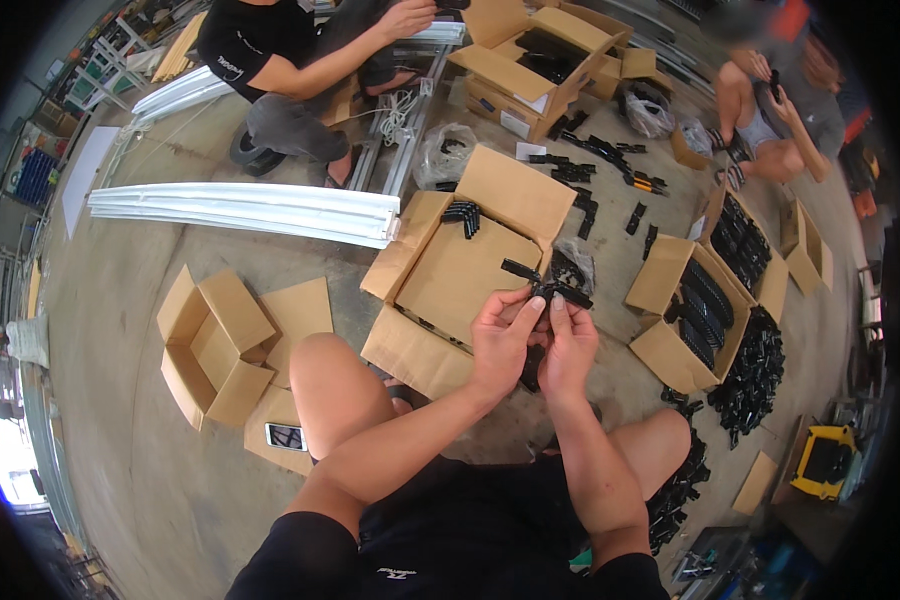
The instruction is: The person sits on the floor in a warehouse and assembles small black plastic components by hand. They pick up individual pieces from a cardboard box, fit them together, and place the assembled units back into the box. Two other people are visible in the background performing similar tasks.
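one black shirt (445,525), one box (415,352), one part (550,287)

tiny pale print (396,574) marks the near shirt. the box, brown cardboard, gapes beyond. left hand (505,340) and right hand (570,345) pinch the slim-armed black part by the box's right edge.

A workshop, judging by its concrete floor (120,330), long white metal strips (250,211) and heaped black parts (750,380).

Phone (286,436) left of hands (502,335), parts (700,310) in carton (670,355) right
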The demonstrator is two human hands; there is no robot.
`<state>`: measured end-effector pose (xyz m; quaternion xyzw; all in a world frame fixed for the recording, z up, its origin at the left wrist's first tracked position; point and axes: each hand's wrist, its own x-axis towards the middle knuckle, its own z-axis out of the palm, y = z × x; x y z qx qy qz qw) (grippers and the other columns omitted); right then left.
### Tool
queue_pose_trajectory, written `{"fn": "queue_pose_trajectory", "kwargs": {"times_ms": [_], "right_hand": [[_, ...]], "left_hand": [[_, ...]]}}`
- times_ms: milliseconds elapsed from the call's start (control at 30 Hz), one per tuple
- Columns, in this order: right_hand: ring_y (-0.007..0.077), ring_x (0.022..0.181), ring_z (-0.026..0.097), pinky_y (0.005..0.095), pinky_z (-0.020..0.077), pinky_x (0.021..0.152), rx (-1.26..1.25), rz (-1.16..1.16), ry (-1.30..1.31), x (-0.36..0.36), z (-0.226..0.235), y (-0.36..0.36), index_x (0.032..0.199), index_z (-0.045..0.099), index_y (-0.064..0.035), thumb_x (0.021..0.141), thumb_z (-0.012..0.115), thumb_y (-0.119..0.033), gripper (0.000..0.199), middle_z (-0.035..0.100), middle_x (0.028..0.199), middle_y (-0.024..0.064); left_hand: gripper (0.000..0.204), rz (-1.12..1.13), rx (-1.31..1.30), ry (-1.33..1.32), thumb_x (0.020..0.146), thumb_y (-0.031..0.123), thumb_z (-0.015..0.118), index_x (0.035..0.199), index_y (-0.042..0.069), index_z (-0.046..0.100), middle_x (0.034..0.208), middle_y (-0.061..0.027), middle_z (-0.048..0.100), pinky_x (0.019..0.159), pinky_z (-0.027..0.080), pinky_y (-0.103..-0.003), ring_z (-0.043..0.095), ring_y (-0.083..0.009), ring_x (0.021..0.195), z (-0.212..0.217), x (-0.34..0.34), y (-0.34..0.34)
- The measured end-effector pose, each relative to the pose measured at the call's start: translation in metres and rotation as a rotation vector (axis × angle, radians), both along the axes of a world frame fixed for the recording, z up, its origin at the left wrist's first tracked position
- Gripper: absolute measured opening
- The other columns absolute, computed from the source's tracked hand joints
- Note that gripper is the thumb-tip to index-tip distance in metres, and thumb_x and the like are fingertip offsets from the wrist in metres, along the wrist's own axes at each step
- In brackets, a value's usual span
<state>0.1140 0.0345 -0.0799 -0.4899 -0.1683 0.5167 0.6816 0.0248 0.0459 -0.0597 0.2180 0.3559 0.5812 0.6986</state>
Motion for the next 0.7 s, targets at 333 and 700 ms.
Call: {"fn": "queue_pose_trajectory", "kwargs": {"times_ms": [333, 700], "right_hand": [[0.0112, 0.079, 0.065, 0.0244, 0.0544, 0.064, -0.017, -0.064, 0.031, -0.014, 0.004, 0.001, 0.102, 0.063, -0.0032, 0.102, 0.066, -0.016, 0.013, 0.068, 0.090, 0.0053], [0.0165, 0.089, 0.066, 0.0293, 0.0547, 0.077, 0.083, 0.063, 0.073, -0.004, -0.005, 0.001, 0.103, 0.060, -0.0028, 0.105, 0.061, -0.019, 0.016, 0.068, 0.099, 0.0078]], "left_hand": [[0.016, 0.078, 0.014, 0.002, 0.100, 0.006, 0.065, 0.115, 0.002, 0.061, 0.092, -0.0047, 0.071, 0.060, 0.055, -0.025, 0.066, -0.0082, 0.075, -0.021, 0.003, -0.001], [0.020, 0.069, 0.105, 0.141, 0.101, 0.009, 0.066, 0.117, 0.000, 0.061, 0.092, -0.0041, 0.072, 0.065, 0.051, -0.022, 0.060, -0.0044, 0.079, -0.014, -0.002, -0.003]]}}
